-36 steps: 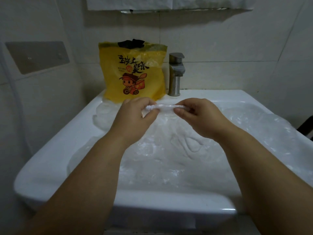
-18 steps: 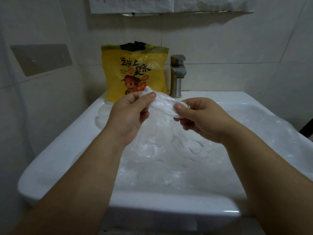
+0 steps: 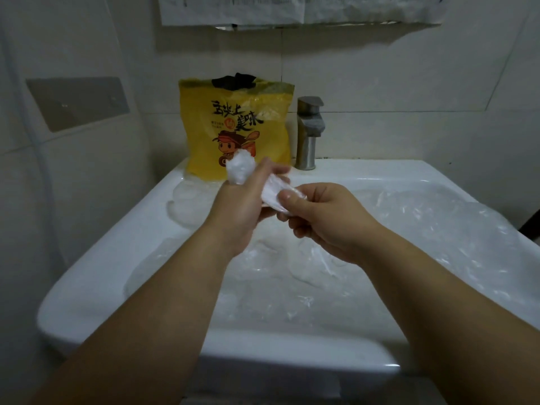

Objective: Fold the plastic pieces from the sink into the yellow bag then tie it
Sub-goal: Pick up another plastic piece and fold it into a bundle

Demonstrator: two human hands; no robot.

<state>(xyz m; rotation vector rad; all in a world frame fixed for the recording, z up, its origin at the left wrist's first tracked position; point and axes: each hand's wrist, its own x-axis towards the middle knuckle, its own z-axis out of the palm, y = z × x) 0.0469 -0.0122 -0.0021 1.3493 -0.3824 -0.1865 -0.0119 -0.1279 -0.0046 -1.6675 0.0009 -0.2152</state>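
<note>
Fingers: Your fingers (image 3: 296, 229) were closed on one plastic piece (image 3: 273, 192), held up over the basin. Your left hand (image 3: 239, 209) gripped it in a curled fist, and your right hand (image 3: 330, 220) pinched the other end under the thumb.
Grip: With one hand at each end, you seemed to be drawing the film taut to fold it small enough for the bag.
Held piece: It was white, translucent and crinkled. A bunched wad stood out above your left fist, and a flatter strip ran between your hands.
Sink: The rim (image 3: 292, 355) of the white ceramic basin lay nearest you, below both forearms.
Loose plastic: Clear crumpled sheets (image 3: 292, 276) filled the basin and rode up over its right side. More lay on the back-left ledge, just beside the bag. With so much left, the task looked early.
Yellow bag: The yellow bag (image 3: 233, 124) stood upright on the sink's back ledge against the wall, directly behind your hands. That likely kept the reach short. Its mouth was up and untied, with something black (image 3: 233, 80) showing at the top. It carried a printed cartoon figure and dark characters.
Faucet: A metal faucet (image 3: 309, 133) stood just right of the bag.
Wall: It was pale tile, with a grey plate (image 3: 76, 102) at the left.
</note>
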